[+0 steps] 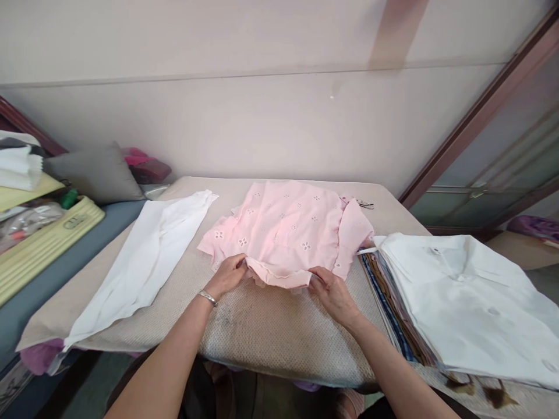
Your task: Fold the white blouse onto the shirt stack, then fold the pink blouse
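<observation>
A pink blouse [283, 221] with flower-shaped eyelets and ruffled sleeves lies spread on a beige padded table [271, 326]. Along its near edge, a band of the fabric is lifted and folded over. My left hand [228, 273], with a silver bracelet at the wrist, pinches this band at its left end. At the right end my right hand [331, 291] grips the same band between thumb and fingers. The fabric sags slightly between the two hands.
White cloth [148, 256] lies along the table's left side. To the right, a white garment [471, 308] tops a stack of folded clothes [388, 308]. Black-handled scissors [365, 205] seem to lie behind the blouse. A grey cushion [96, 174] and a yellow container [56, 241] are at far left.
</observation>
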{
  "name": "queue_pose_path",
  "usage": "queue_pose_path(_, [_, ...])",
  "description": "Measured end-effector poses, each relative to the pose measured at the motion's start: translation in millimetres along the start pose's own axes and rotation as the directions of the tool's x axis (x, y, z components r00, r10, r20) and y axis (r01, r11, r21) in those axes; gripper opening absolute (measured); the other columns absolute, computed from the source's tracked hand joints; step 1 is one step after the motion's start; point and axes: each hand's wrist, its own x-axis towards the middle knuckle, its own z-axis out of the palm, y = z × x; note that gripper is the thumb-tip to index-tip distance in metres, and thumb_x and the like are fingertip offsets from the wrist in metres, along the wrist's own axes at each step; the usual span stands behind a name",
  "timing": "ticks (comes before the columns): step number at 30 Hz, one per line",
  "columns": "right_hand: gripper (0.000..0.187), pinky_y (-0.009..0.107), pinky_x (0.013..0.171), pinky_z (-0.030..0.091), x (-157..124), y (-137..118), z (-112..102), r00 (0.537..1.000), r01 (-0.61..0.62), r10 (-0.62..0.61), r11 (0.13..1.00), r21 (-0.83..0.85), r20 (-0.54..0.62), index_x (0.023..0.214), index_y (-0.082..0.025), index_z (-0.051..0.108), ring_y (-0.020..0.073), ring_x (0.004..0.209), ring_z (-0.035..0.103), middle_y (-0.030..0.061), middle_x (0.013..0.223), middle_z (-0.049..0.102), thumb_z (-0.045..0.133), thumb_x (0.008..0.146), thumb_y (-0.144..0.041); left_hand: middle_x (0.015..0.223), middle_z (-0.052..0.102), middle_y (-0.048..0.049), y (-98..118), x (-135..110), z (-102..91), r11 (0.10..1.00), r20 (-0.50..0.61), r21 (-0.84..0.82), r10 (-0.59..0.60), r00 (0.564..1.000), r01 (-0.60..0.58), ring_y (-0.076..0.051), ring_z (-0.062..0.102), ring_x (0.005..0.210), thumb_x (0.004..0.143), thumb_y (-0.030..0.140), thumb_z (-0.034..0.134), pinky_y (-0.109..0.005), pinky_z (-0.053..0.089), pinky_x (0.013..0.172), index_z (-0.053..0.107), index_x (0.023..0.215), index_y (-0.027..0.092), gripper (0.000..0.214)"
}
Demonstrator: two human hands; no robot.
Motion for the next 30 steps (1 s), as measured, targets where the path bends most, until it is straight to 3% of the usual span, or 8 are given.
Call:
queue_pose_path(3, [0.030, 0.028, 0.076, 0.045, 4, -1, -2, 0.993, 0.008, 0.000, 0.997, 0.071, -0.118, 0.097, -0.022, 0.068, 0.0196, 0.084, 0.063, 0.0033, 0.088, 0.070, 0.043, 0.101, -0.038, 0.088, 0.068, -0.0017, 7, 0, -1.7, 0.997, -0.119, -0.015, 0.077, 0.990, -0.079, -0.019, 0.060, 0.085, 0.087, 0.029, 0.045, -0.028, 0.045, 0.077, 0.067, 0.090, 0.019, 0.025])
queue_pose_path(6, [0.025, 0.030, 0.083, 0.045, 5, -1, -8, 0.977, 0.089, -0.076, 0.994, 0.056, -0.200, 0.103, -0.022, 0.070, 0.0208, 0.093, 0.063, 0.0055, 0.098, 0.071, 0.047, 0.099, -0.033, 0.108, 0.070, -0.0069, 12, -2, -7.3, 0.972, -0.179, 0.077, 0.232, 0.956, -0.221, -0.021, 0.061, 0.103, 0.086, 0.024, 0.045, -0.031, 0.044, 0.092, 0.069, 0.095, 0.019, 0.026])
queue_pose_path(10, [0.023, 0.030, 0.083, 0.045, -1, -3, -18, 0.987, 0.157, -0.157, 0.988, 0.011, 0.042, 0.101, -0.025, 0.071, 0.0196, 0.092, 0.064, 0.0033, 0.096, 0.072, 0.051, 0.092, -0.019, 0.083, 0.069, -0.0033, 13, -8, -14.8, 0.934, 0.098, 0.283, 0.197, 0.975, -0.218, -0.018, 0.060, 0.084, 0.079, 0.019, 0.047, -0.029, 0.043, 0.080, 0.066, 0.073, 0.020, 0.020])
queue_pose_path(14, [0.022, 0.029, 0.082, 0.041, -11, -10, -22, 0.936, 0.221, -0.157, 0.959, -0.177, 0.315, 0.080, -0.023, 0.068, 0.0188, 0.087, 0.062, 0.0017, 0.084, 0.068, 0.051, 0.080, -0.008, 0.062, 0.057, 0.0006, 9, -11, -15.4, 0.857, 0.256, 0.484, 0.053, 0.965, -0.176, -0.015, 0.050, 0.064, 0.071, 0.020, 0.051, -0.027, 0.032, 0.064, 0.052, 0.055, 0.019, 0.016])
queue_pose_path(21, [0.020, 0.027, 0.077, 0.038, -18, -21, -25, 0.857, 0.225, -0.056, 0.935, -0.274, 0.512, 0.071, -0.021, 0.062, 0.0171, 0.084, 0.061, 0.0017, 0.081, 0.068, 0.050, 0.072, -0.005, 0.051, 0.054, 0.0020, 13, -24, -18.4, 0.907, 0.438, 0.409, -0.098, 0.893, -0.101, -0.011, 0.035, 0.056, 0.072, 0.025, 0.057, -0.027, 0.025, 0.057, 0.050, 0.051, 0.017, 0.024])
queue_pose_path(26, [0.017, 0.027, 0.072, 0.037, -26, -25, -34, 0.837, 0.176, 0.011, 0.941, -0.288, 0.547, 0.065, -0.020, 0.054, 0.0167, 0.080, 0.058, 0.0006, 0.077, 0.064, 0.051, 0.063, -0.003, 0.065, 0.065, 0.0013, 15, -34, -29.7, 0.973, 0.604, 0.231, -0.150, 0.783, 0.007, -0.013, 0.050, 0.062, 0.072, 0.042, 0.071, -0.024, 0.032, 0.058, 0.067, 0.067, 0.016, 0.027])
queue_pose_path(28, [0.017, 0.026, 0.069, 0.037, -30, -26, -42, 0.826, 0.086, 0.053, 0.972, -0.218, 0.562, 0.067, -0.020, 0.054, 0.0159, 0.077, 0.057, -0.0007, 0.077, 0.062, 0.053, 0.061, -0.004, 0.072, 0.067, -0.0009, 10, -28, -40.4, 0.969, 0.521, 0.234, -0.188, 0.833, 0.072, -0.016, 0.057, 0.067, 0.077, 0.051, 0.069, -0.024, 0.036, 0.060, 0.069, 0.073, 0.016, 0.035])
queue_pose_path(30, [0.017, 0.025, 0.068, 0.038, -29, -25, -49, 0.787, -0.032, 0.082, 0.995, -0.092, 0.611, 0.071, -0.020, 0.056, 0.0152, 0.077, 0.056, -0.0015, 0.080, 0.061, 0.055, 0.063, -0.006, 0.079, 0.069, -0.0050, 1, -17, -53.4, 0.905, 0.169, 0.359, -0.305, 0.937, 0.229, -0.020, 0.062, 0.075, 0.086, 0.051, 0.058, -0.026, 0.039, 0.064, 0.068, 0.079, 0.016, 0.037])
